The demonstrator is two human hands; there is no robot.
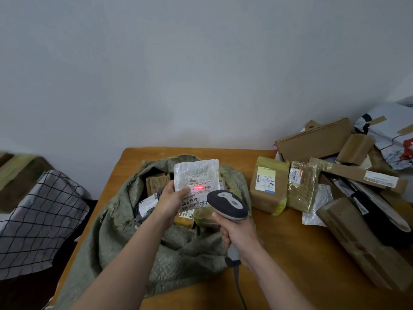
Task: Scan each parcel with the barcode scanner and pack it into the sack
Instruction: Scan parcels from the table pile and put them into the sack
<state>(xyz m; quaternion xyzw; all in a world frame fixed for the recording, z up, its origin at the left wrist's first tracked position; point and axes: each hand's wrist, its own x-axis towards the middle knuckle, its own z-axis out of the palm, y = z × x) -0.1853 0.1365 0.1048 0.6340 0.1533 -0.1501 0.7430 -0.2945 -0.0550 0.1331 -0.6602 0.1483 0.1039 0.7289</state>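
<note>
Just above the open green sack point(120, 231) on the table point(290, 253), we held a white parcel point(196, 173) pinched in our left hand point(171, 198), our right hand point(240, 233) gripped the barcode scanner point(226, 204), red line point(199, 187) across the parcel's label point(201, 198), sack seemingly part-filled with parcels point(157, 182).

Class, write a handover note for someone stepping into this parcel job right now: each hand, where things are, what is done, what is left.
Left hand holds a white bubble-wrap parcel above the open green woven sack. Right hand grips the grey and black barcode scanner; its red line lies on the label.
Done: several parcels lie in the sack.
Left: pack this one; scan the brown parcels piled on the wooden table.
</note>
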